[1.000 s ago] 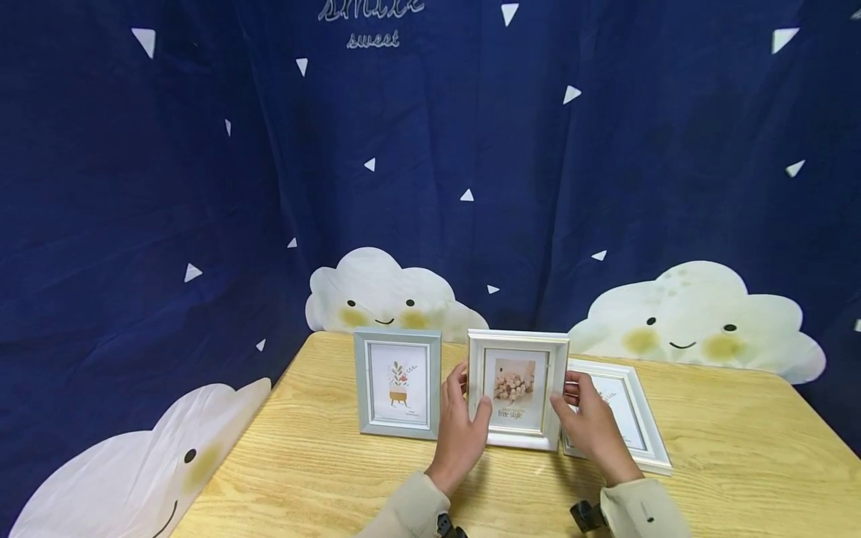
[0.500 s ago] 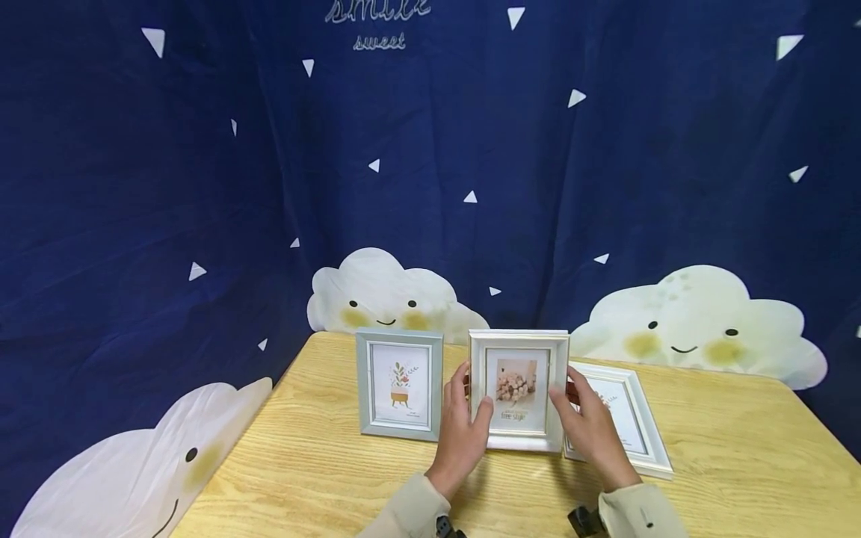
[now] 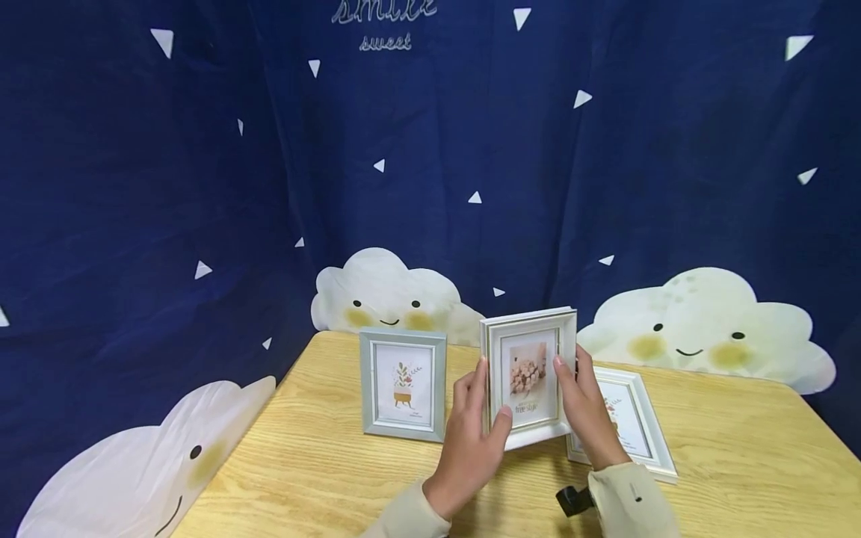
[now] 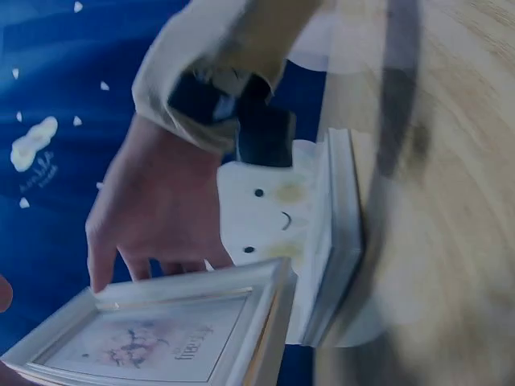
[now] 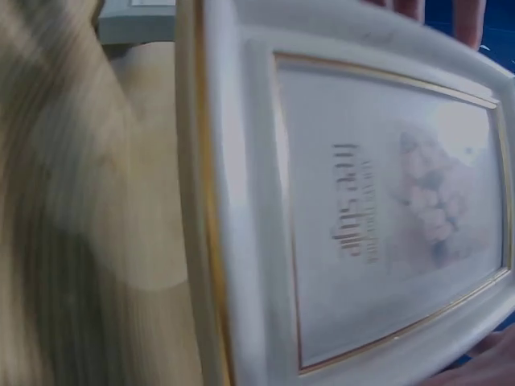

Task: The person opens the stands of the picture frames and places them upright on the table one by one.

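Observation:
A white picture frame (image 3: pixel 530 377) with thin gold lines and a photo of pale pink flowers is held up over the table, tilted, its right top corner higher. My left hand (image 3: pixel 468 441) grips its left side, thumb on the front and fingers along the edge. Around the right edge my right hand (image 3: pixel 592 407) grips it, thumb on the front; in the left wrist view this right hand (image 4: pixel 173 197) reaches down to the frame's side. The words "free style" on the print (image 5: pixel 394 209) show in the right wrist view.
To the left, a grey-blue picture frame (image 3: pixel 403 385) with a potted plant print stands upright. A second white frame (image 3: pixel 628 422) lies on the wooden table (image 3: pixel 753 448) at the right, partly behind my right hand. A dark blue curtain (image 3: pixel 430 149) with clouds hangs behind.
Both hands have raised the white flower-photo frame off the table and turned it, its right side tipping upward. The grey-blue frame and the lying white frame stay put.

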{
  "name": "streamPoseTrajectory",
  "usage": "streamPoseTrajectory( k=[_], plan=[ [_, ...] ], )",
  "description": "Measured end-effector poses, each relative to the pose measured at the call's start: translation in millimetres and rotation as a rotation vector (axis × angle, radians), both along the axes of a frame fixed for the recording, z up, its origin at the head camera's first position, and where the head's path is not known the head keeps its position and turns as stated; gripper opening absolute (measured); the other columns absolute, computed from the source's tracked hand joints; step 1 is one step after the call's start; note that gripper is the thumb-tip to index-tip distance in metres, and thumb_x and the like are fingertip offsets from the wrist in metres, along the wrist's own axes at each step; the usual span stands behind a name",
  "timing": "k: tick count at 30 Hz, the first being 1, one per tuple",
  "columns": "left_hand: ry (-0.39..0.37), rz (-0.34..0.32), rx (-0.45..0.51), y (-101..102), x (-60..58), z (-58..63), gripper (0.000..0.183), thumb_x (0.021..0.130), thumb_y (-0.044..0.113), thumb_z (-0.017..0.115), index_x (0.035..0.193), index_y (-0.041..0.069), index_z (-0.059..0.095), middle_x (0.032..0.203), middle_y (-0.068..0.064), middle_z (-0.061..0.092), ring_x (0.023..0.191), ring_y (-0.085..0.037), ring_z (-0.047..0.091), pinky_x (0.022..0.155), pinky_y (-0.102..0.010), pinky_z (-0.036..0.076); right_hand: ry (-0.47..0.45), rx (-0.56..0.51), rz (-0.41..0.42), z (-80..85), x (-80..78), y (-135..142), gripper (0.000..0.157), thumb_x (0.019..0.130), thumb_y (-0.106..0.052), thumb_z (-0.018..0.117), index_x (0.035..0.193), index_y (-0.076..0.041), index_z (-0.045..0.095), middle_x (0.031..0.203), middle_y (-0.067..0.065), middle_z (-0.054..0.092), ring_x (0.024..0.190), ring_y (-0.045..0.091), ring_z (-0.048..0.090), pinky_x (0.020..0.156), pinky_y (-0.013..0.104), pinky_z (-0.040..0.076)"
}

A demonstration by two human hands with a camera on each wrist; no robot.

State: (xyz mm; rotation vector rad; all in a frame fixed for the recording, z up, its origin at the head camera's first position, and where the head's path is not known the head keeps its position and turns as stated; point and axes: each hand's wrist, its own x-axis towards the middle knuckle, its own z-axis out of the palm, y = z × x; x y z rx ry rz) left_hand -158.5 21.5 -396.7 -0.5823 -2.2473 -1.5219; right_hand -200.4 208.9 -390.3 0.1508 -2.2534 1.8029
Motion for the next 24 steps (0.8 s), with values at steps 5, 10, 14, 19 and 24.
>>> streamPoseTrajectory(
  k=[5,10,14,19,24],
  plan=[
    [0.103,0.024,-0.086,-0.1,8.2,7.3,0.075,0.093,0.027,0.055,0.156,0.015,0.014,0.139,-0.005,0.036,0.117,-0.019,0.048,0.094,-0.044,0.043,-0.008,-0.047,0.022,3.2,-4.0,-2.1,0.06,0.104,-0.042,0.031,0.154,-0.014,0.012,0.147,0.018,0.029,0.13,0.031,0.036,0.107,0.05,0.027],
    [0.138,0.038,-0.142,-0.5,12.6,11.0,0.077,0.092,0.028,0.056,0.155,0.014,0.015,0.137,-0.006,0.037,0.116,-0.018,0.048,0.095,-0.041,0.043,-0.032,-0.052,0.042,3.6,-4.6,-2.0,0.062,0.103,-0.047,0.029,0.153,-0.014,0.013,0.146,0.018,0.032,0.129,0.029,0.036,0.107,0.046,0.028],
    [0.184,0.03,-0.175,0.9,16.0,14.9,0.078,0.09,0.025,0.059,0.154,0.01,0.017,0.136,-0.009,0.038,0.115,-0.018,0.048,0.096,-0.037,0.044,-0.055,-0.065,0.045,3.0,-4.5,-1.4,0.061,0.103,-0.048,0.027,0.153,-0.015,0.015,0.145,0.017,0.033,0.128,0.025,0.036,0.106,0.042,0.028],
    [0.293,0.033,-0.213,2.4,19.4,18.9,0.078,0.088,0.019,0.061,0.153,0.004,0.02,0.132,-0.013,0.041,0.113,-0.019,0.05,0.095,-0.034,0.045,-0.071,-0.071,0.038,0.9,-5.1,-0.5,0.06,0.103,-0.049,0.025,0.152,-0.015,0.018,0.146,0.015,0.034,0.128,0.024,0.034,0.108,0.044,0.024],
    [0.323,0.021,-0.239,1.4,23.7,21.7,0.076,0.087,0.017,0.06,0.152,0.003,0.022,0.13,-0.014,0.043,0.114,-0.018,0.05,0.096,-0.033,0.045,-0.094,-0.072,0.01,-1.5,-7.7,0.1,0.061,0.103,-0.049,0.024,0.149,-0.009,0.027,0.144,0.018,0.036,0.13,0.027,0.033,0.112,0.047,0.021]
  ],
)
